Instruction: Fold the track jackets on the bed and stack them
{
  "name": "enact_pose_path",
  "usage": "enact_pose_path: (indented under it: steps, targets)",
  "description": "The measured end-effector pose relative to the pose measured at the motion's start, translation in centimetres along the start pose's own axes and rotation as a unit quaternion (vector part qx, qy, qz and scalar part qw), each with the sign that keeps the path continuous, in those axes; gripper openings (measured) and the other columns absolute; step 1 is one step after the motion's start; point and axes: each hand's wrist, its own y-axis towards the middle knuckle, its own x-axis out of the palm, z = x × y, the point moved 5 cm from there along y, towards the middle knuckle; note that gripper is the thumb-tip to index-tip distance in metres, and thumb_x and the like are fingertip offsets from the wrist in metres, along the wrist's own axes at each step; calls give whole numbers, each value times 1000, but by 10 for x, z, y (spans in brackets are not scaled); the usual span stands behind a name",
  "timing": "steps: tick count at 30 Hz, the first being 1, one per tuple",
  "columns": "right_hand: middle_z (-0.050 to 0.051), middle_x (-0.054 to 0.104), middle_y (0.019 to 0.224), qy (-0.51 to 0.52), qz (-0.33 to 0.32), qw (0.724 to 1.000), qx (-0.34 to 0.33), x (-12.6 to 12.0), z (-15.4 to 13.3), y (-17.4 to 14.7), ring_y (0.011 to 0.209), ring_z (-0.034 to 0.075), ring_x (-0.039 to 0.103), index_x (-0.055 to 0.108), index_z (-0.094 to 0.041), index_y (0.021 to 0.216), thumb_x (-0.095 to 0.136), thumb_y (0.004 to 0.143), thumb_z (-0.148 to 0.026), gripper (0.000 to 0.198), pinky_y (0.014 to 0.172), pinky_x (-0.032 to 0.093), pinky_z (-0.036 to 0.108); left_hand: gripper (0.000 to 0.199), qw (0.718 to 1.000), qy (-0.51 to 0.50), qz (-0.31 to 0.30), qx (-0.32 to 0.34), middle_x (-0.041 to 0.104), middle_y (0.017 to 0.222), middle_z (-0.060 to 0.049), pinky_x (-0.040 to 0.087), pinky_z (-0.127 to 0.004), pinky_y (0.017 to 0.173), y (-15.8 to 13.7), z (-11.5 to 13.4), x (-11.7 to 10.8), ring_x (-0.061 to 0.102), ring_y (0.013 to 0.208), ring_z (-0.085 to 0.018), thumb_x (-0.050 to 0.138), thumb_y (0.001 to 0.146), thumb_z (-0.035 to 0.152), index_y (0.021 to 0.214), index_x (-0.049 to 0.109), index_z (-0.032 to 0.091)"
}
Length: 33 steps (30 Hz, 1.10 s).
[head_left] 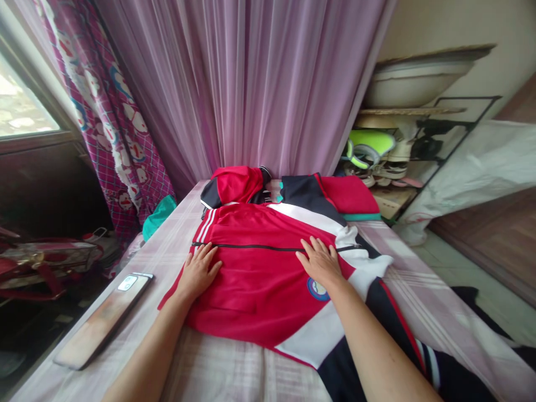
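Observation:
A red, white and navy zip-up jacket (251, 285) lies spread sideways on the cloth-covered table, its black zipper running across from left to right. My left hand (201, 271) rests flat on the striped hem end beside the zipper, fingers spread. Near the collar end, my right hand (320, 259) presses on the red front with its fingers apart, just above a round blue-and-white badge (317, 289). One dark sleeve (402, 318) with a red edge stretches toward the lower right, partly behind my right forearm. Neither hand grips any fabric that I can see.
A phone (104, 321) lies face down at the table's left. Behind the jacket are a bunched red-and-navy garment (238, 184) and a folded stack of clothes (347, 195). Purple curtains (259, 84) hang at the back. A rack with shoes (387, 167) stands at the right.

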Motion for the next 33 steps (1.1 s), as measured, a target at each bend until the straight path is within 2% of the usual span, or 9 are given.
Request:
enact_pose_path:
  steps: [7, 13, 18, 20, 23, 27, 30, 31, 33]
  targets:
    - [16, 48, 150, -16, 50, 999, 8, 3, 28, 6, 137, 28, 44, 53, -19, 142, 36, 99, -43, 52, 114, 26, 49, 52, 1000, -11, -26, -6, 42, 155, -10, 30, -55, 117, 0, 3, -5, 38, 144, -29, 38, 98, 48, 141, 53, 23]
    - [16, 46, 151, 29, 81, 995, -42, -7, 14, 3, 139, 30, 42, 51, -20, 144, 36, 98, -42, 52, 112, 28, 57, 49, 999, -17, -32, -18, 45, 154, -9, 31, -54, 117, 1, 9, -12, 38, 144, -28, 37, 99, 45, 138, 57, 23]
    - [12, 38, 158, 27, -3, 993, -112, -4, -18, -5, 145, 29, 34, 46, -26, 148, 40, 97, -48, 55, 115, 26, 56, 50, 999, -15, -28, -13, 46, 153, -11, 31, -54, 117, 0, 13, -15, 39, 143, -30, 40, 98, 45, 138, 56, 21]
    - [12, 37, 158, 20, -29, 993, -115, 0, -23, -7, 146, 29, 32, 45, -26, 149, 41, 97, -48, 56, 116, 25, 57, 50, 999, -13, -28, -9, 46, 153, -11, 31, -54, 117, -1, 13, -15, 39, 143, -30, 41, 98, 46, 139, 56, 21]
    - [13, 36, 158, 34, -29, 993, -110, 2, -24, -8, 146, 30, 32, 46, -24, 148, 42, 97, -46, 56, 116, 25, 58, 50, 1000, -10, -21, -4, 47, 152, -11, 32, -54, 116, -1, 13, -15, 40, 142, -30, 42, 97, 45, 138, 56, 21]
    - [14, 49, 149, 144, 8, 981, -126, -13, -24, -6, 138, 30, 44, 58, -20, 137, 44, 94, -44, 51, 114, 32, 54, 48, 1000, -9, -25, -6, 47, 153, -10, 31, -54, 117, -1, 12, -14, 40, 142, -29, 40, 98, 41, 138, 56, 22]
    - [12, 68, 126, 285, 26, 950, -127, -34, -19, -6, 119, 26, 61, 73, -21, 112, 43, 94, -45, 43, 105, 45, 40, 47, 999, -10, -29, -10, 46, 153, -10, 29, -54, 118, -1, 12, -12, 39, 143, -28, 37, 98, 38, 138, 56, 21]
    - [11, 73, 116, 328, -3, 937, -117, -38, -17, -6, 111, 25, 65, 75, -21, 104, 43, 94, -47, 43, 100, 49, 38, 47, 999, -11, -29, -11, 46, 153, -10, 29, -54, 118, -1, 12, -12, 39, 143, -28, 36, 98, 38, 138, 56, 21]
    - [10, 77, 99, 389, -121, 908, -100, -39, -15, -9, 97, 25, 70, 77, -19, 93, 46, 91, -54, 47, 89, 53, 36, 47, 999, -15, -27, -10, 47, 153, -9, 29, -54, 118, -1, 11, -11, 38, 143, -28, 36, 98, 38, 137, 56, 23]
